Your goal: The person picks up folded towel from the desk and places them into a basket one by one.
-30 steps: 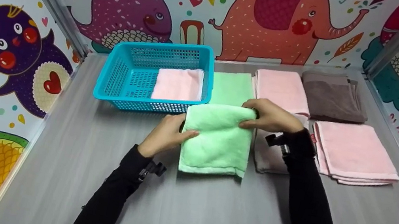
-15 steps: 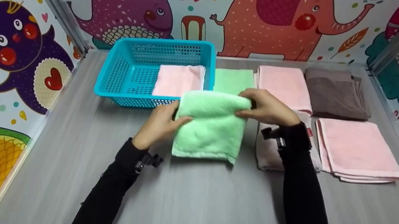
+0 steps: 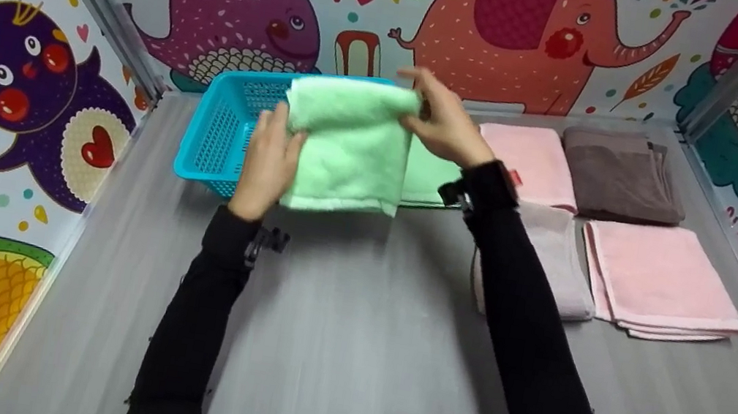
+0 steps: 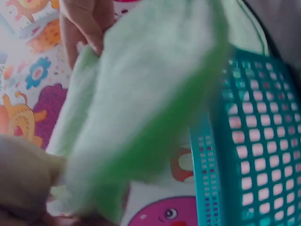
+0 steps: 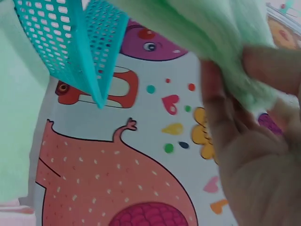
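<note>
One plush green towel (image 3: 348, 152), square and fuzzy with a flat hem along its lower edge, hangs in the air near twelve o'clock from where the person stands. The left hand (image 3: 266, 161) pinches its nine o'clock side and the right hand (image 3: 445, 123) grips its upper corner near two. Behind it, at eleven, I see the smooth plastic of a blue basket (image 3: 196, 128), its walls pierced with rows of small holes; pink shows through them. On the grained grey tabletop (image 3: 353, 353), neatly folded squares lie flat: a flat green towel (image 3: 426, 180) just right of twelve, a pink towel (image 3: 531, 162) and a velvety brown towel (image 3: 618, 176) toward one. Since half a second ago, the held towel has moved away from the person and leftward, now screening the basket's three o'clock half and blurring slightly.
</note>
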### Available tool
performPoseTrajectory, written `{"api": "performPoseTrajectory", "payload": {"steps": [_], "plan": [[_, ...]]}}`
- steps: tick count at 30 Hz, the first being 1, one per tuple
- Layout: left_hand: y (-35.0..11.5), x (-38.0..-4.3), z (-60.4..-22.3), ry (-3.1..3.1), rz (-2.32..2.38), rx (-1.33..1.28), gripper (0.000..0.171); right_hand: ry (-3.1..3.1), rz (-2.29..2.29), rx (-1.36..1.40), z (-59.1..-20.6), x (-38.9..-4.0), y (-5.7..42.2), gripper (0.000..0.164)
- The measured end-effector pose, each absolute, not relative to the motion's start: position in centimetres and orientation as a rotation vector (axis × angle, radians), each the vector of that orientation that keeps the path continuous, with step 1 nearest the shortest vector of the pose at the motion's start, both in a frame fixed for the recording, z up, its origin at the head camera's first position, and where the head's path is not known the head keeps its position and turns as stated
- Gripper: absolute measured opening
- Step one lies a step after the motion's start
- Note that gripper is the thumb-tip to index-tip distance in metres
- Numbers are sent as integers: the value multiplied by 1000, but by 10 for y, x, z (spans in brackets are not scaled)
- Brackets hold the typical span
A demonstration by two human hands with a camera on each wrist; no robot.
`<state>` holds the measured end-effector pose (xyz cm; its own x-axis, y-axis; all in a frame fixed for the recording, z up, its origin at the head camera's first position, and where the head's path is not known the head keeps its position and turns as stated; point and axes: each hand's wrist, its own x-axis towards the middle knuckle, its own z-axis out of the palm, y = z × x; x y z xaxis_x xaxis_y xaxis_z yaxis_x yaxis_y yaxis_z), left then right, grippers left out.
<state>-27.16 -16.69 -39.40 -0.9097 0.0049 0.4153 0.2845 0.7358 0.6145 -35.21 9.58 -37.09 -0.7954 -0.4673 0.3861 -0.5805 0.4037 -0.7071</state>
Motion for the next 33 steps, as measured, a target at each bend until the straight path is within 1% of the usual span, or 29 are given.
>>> {"api": "performPoseTrajectory", "payload": {"steps": [5,8,9,12,13,14,18,22,26,30,33], "plan": [[-173,-295,-395,-2399,-1050,-129,25,-2375,1438,759,-377,-371,71,41],[-174,-305,-395,-2440,-989,-122,12,-2325,1387,711,-387,-379,57,30],[-174,-308,-396,-2468,-961,-120,12,-2312,1360,706,-391,-381,54,25],[-176,-316,-398,-2566,-927,-104,30,-2321,1259,685,-403,-388,45,11],[-177,-319,-400,-2594,-946,-90,33,-2340,1226,672,-408,-390,43,10],[-178,-322,-402,-2621,-962,-76,34,-2369,1207,650,-412,-392,41,11],[-182,-332,-414,-2729,-1056,-35,30,-2499,1146,558,-427,-398,32,18],[-180,-340,-427,-2836,-1060,-28,37,-2572,1091,525,-440,-403,29,21],[-179,-345,-436,-2948,-1043,-2,42,-2638,967,561,-450,-405,25,23],[-179,-349,-442,-3051,-1015,32,44,-2746,829,611,-451,-406,20,27],[-181,-353,-444,-3144,-970,14,48,-2837,621,674,-449,-407,16,29]]}}
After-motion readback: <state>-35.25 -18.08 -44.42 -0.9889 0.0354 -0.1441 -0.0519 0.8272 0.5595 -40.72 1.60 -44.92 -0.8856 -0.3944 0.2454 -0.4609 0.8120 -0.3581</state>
